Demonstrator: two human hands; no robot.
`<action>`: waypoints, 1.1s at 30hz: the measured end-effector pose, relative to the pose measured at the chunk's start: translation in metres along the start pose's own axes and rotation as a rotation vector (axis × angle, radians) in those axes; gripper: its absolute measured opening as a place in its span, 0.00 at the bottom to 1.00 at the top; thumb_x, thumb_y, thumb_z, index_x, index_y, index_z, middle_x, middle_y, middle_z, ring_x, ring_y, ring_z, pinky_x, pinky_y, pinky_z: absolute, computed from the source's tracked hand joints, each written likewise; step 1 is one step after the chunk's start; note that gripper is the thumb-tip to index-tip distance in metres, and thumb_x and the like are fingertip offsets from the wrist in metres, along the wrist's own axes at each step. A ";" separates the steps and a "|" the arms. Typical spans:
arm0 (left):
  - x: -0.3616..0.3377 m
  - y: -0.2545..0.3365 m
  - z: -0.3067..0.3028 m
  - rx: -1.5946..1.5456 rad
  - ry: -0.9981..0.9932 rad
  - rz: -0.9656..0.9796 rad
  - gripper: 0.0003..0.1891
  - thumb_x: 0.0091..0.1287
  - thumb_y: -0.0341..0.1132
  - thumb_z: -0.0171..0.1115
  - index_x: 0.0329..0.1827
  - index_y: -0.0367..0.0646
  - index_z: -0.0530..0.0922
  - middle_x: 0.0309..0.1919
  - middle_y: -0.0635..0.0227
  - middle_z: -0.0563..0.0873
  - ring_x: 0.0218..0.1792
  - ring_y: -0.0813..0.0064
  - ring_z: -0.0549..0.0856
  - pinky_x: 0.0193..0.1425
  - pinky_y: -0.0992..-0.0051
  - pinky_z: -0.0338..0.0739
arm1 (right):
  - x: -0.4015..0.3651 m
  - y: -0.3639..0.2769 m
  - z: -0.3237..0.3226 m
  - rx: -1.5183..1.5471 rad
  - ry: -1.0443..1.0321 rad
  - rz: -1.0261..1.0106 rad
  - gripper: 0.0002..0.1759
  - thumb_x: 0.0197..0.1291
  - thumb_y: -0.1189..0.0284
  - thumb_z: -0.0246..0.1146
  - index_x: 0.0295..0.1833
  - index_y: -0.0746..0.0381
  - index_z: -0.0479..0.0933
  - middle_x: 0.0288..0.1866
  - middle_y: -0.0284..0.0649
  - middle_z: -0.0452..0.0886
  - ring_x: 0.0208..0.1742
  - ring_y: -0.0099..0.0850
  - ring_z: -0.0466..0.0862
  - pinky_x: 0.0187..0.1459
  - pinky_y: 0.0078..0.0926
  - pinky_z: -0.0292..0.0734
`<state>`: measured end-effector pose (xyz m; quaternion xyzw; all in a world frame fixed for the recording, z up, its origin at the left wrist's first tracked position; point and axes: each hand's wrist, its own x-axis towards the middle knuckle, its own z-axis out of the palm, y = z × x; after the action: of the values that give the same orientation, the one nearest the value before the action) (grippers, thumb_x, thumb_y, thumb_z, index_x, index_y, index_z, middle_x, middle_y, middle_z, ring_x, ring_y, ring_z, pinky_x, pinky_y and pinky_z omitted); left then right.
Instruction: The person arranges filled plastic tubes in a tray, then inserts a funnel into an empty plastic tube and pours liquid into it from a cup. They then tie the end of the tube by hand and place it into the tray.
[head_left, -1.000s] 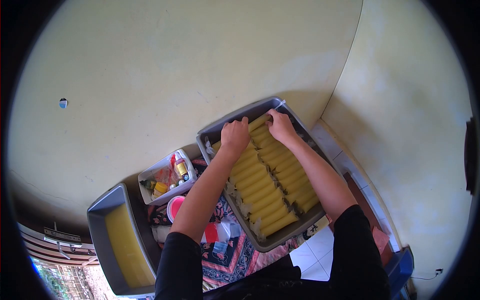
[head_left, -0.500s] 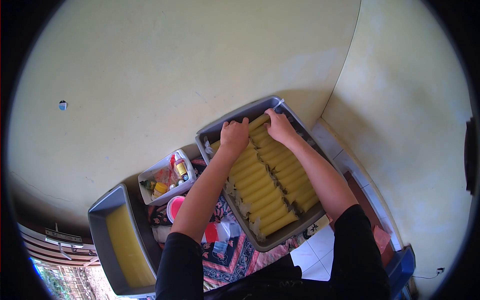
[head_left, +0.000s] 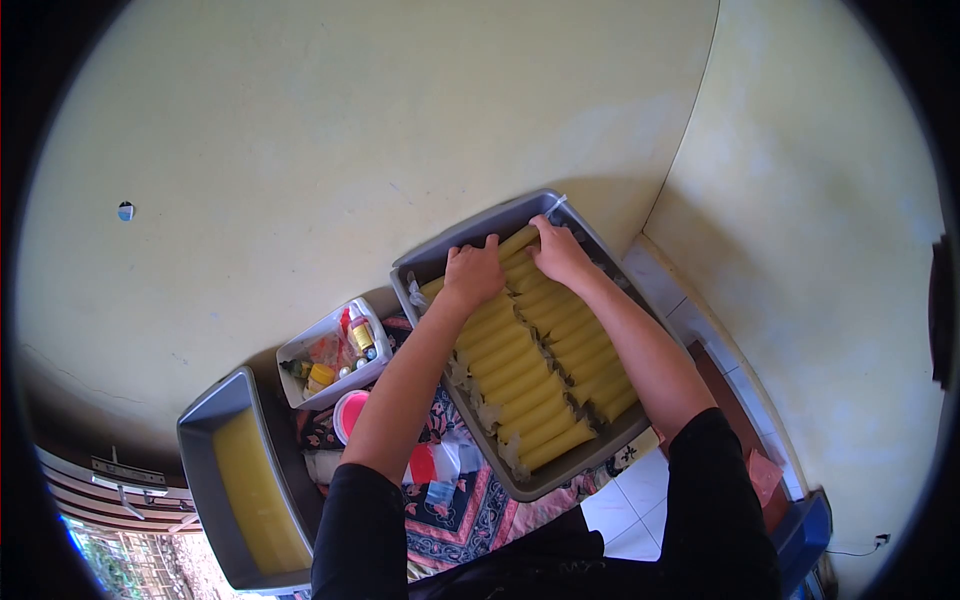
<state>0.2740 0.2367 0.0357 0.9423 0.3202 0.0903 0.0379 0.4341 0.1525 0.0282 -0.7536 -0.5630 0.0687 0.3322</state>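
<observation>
A grey plastic bin (head_left: 478, 230) holds two rows of plastic tubes (head_left: 510, 388) filled with yellow liquid, lying side by side with their clear film ends knotted or loose. At the far end of the right row, my left hand (head_left: 475, 270) and my right hand (head_left: 560, 253) grip one yellow-filled plastic tube (head_left: 517, 242) from its two ends. My left fingers curl around its left end, while the right thumb and fingers close on the other. The fingertips' undersides are hidden. The tube lies level with those beneath it, against the far side of the bin.
Left of the bin, a white basket (head_left: 330, 398) holds small bottles and plastic bags. Farther left stands another grey bin (head_left: 205, 470) with yellow liquid (head_left: 255, 490). A pink-rimmed round container (head_left: 350, 412) sits on the patterned cloth (head_left: 450, 530). Walls rise behind and right.
My left hand has shifted very slightly right along the tube. My right hand stays almost in place, and the bin and other things have not visibly moved.
</observation>
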 end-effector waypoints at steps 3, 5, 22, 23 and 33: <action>0.005 -0.002 0.003 -0.077 -0.077 -0.024 0.29 0.60 0.37 0.58 0.66 0.44 0.66 0.40 0.48 0.85 0.48 0.51 0.84 0.60 0.53 0.65 | 0.000 0.004 0.002 0.037 -0.016 0.020 0.26 0.56 0.73 0.66 0.60 0.66 0.68 0.42 0.59 0.81 0.49 0.57 0.80 0.51 0.46 0.74; 0.007 -0.004 0.004 -0.155 -0.105 -0.042 0.30 0.61 0.39 0.57 0.68 0.47 0.65 0.43 0.48 0.85 0.51 0.51 0.82 0.63 0.52 0.63 | 0.000 0.007 0.004 0.030 -0.003 0.011 0.27 0.56 0.73 0.66 0.60 0.65 0.67 0.43 0.59 0.81 0.50 0.57 0.79 0.52 0.46 0.74; 0.007 -0.004 -0.001 -0.239 0.039 -0.057 0.10 0.61 0.29 0.57 0.46 0.46 0.73 0.38 0.59 0.86 0.45 0.51 0.84 0.52 0.51 0.71 | -0.002 0.001 0.000 -0.095 0.020 -0.047 0.27 0.54 0.75 0.63 0.60 0.72 0.69 0.44 0.62 0.81 0.51 0.56 0.79 0.58 0.46 0.72; 0.006 -0.004 -0.001 -0.216 0.060 -0.052 0.09 0.61 0.28 0.57 0.45 0.45 0.74 0.37 0.57 0.86 0.43 0.50 0.84 0.50 0.52 0.73 | -0.002 0.000 -0.001 -0.100 0.009 -0.038 0.28 0.54 0.75 0.63 0.61 0.72 0.68 0.44 0.63 0.81 0.52 0.56 0.79 0.58 0.46 0.73; 0.005 0.002 -0.007 -0.250 0.135 -0.034 0.09 0.63 0.33 0.60 0.44 0.44 0.74 0.32 0.56 0.86 0.39 0.49 0.85 0.47 0.56 0.78 | -0.002 -0.003 -0.006 0.003 -0.049 0.052 0.27 0.56 0.72 0.65 0.62 0.65 0.70 0.44 0.60 0.81 0.53 0.56 0.78 0.55 0.44 0.74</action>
<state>0.2777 0.2378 0.0431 0.9164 0.3243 0.1921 0.1348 0.4339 0.1480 0.0342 -0.7655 -0.5512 0.0967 0.3175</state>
